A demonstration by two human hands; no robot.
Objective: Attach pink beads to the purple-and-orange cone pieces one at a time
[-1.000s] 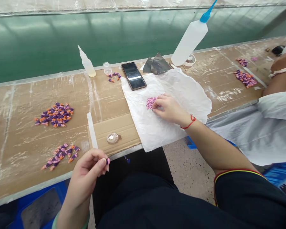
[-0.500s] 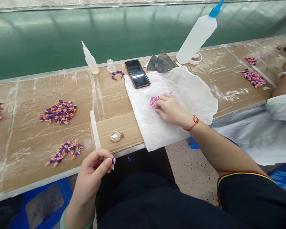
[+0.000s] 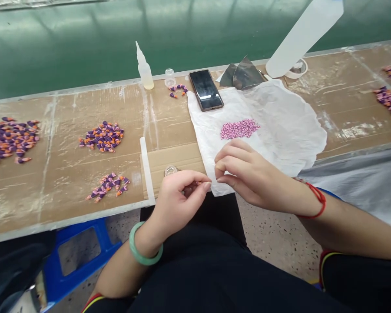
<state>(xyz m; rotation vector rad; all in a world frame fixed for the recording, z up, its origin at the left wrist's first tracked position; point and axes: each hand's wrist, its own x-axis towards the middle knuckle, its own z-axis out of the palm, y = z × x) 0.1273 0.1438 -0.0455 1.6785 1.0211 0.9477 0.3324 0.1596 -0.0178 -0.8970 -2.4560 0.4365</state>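
My left hand (image 3: 182,202) is closed in a pinch in front of the table edge, on a small purple, pink and orange clay piece (image 3: 198,183) mostly hidden by the fingers. Almost touching its fingertips, my right hand (image 3: 244,174) also pinches, thumb against forefinger; whatever lies between them is too small to make out. Beyond the right hand, a pile of tiny pink-and-white beads (image 3: 239,129) is spread on a crumpled white sheet (image 3: 276,113). A small clear round dish (image 3: 170,170) shows partly behind my left hand.
Piles of purple-and-orange pieces (image 3: 104,136) lie to the left, with a smaller pile (image 3: 109,187) nearer. A white strip (image 3: 147,171) rests beside cardboard. Farther back are a dropper bottle (image 3: 145,71), a phone (image 3: 206,90), a large white bottle (image 3: 304,39) and a tape roll (image 3: 296,69).
My right hand has left the bead pile and come back toward me, its fingers pinched. My left hand has risen to the right, bringing the clay piece close to it. The view has shifted left.
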